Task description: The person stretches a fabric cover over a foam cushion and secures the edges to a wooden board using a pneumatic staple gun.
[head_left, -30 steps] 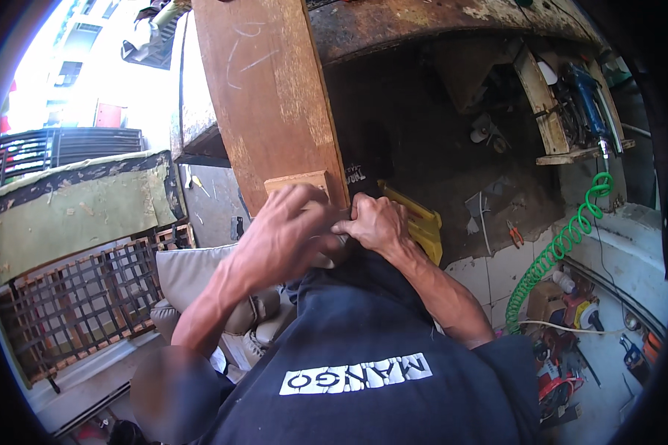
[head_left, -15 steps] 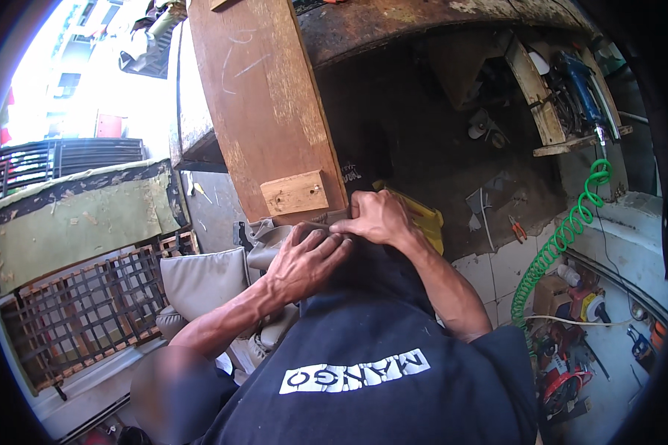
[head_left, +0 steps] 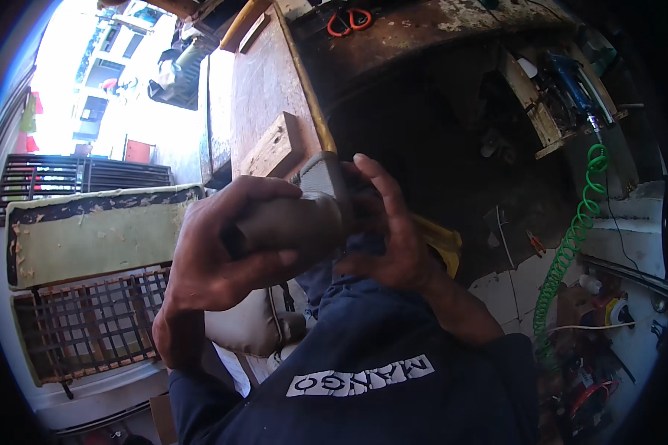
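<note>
The left hand, fingers curled, was clamped on one grey cover at mid-frame; the right hand, fingers spread apart, stood just beside it. Above lay one board bearing two wooden blocks.

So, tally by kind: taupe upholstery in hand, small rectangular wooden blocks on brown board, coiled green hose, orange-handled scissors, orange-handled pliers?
Taupe upholstery, left hand: 1
Wooden blocks: 2
Green hose: 1
Scissors: 1
Pliers: 1
Total: 6
</note>
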Tool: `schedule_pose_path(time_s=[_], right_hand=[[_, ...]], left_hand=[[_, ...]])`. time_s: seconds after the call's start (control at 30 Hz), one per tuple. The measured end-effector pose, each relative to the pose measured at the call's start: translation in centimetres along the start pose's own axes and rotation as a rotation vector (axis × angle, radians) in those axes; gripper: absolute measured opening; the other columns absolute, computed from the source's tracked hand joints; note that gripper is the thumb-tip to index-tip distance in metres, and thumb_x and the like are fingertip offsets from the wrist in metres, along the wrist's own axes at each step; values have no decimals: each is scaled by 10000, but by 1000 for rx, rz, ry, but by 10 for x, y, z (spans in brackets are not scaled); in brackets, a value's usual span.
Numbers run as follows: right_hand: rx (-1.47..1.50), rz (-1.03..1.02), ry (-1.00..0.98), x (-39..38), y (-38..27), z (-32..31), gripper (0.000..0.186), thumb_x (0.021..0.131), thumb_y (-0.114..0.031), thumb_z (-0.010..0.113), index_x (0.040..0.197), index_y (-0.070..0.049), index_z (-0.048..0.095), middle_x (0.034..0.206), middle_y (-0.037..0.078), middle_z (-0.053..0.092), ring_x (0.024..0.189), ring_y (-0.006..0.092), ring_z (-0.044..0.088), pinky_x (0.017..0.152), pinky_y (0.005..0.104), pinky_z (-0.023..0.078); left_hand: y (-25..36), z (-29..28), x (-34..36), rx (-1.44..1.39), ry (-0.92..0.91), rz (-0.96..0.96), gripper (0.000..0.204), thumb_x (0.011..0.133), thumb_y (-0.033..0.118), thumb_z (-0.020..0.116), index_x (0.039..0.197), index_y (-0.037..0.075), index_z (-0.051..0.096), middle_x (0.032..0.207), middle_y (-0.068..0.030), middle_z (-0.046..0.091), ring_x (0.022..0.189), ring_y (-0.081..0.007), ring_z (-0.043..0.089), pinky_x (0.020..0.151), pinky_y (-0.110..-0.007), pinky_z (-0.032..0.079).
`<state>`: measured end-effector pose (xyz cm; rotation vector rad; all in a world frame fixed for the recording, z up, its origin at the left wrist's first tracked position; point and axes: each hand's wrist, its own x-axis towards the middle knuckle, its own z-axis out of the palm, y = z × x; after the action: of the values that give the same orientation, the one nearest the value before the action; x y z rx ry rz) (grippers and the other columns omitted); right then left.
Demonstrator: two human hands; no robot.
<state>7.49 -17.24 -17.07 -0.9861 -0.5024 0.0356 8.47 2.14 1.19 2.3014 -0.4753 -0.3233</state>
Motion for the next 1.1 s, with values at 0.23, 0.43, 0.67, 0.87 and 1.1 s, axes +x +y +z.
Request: schedule_pose_path(time_s=[0.23, 0.43, 0.67, 0.87, 1.1], right_hand=[[-636, -290, 67, 5, -5, -11, 824, 774, -413, 911, 1395, -5, 554, 1481, 251, 472, 1341, 415, 548, 1065, 474, 512], [-679, -139, 48, -30, 29, -47, 722, 755, -316, 926, 1315, 6, 604, 1433, 206, 490, 1319, 369, 552, 1066, 447, 509], [-670, -88, -8, -34, 35, -66, 658, 754, -272, 920, 1277, -7, 621, 1411, 185, 502, 1295, 360, 561, 1032, 437, 519], [-651, -67, -16, -32, 30, -62, 648, 757, -263, 918, 1278, -22, 616, 1407, 176, 519, 1268, 356, 583, 1026, 440, 519], [-669, 8, 39, -30, 22, -59, 660, 756, -288, 916, 1288, -47, 608, 1391, 167, 539, 1262, 354, 590, 1033, 449, 514]], left_hand=[[-3, 29, 22, -5, -28, -60, 537, 786, 197, 831, 1263, 34, 647, 1080, -200, 734, 1019, -310, 745, 897, -406, 565], [-31, 58, 52, 202, -374, 51, 568, 830, 292, 821, 1260, 20, 568, 1208, -242, 662, 1125, -420, 675, 956, -482, 531], [-86, 41, 81, 179, -530, 65, 754, 735, 441, 902, 1302, 12, 652, 1196, -188, 725, 1167, -341, 699, 1018, -474, 528], [-81, 40, 77, -60, -372, 287, 339, 786, 207, 868, 1078, 63, 773, 1075, -97, 736, 1019, -284, 724, 925, -424, 558], [-90, 51, 81, -119, -222, 126, 208, 941, 218, 734, 1031, 32, 761, 1068, -90, 703, 1055, -309, 693, 892, -435, 542]])
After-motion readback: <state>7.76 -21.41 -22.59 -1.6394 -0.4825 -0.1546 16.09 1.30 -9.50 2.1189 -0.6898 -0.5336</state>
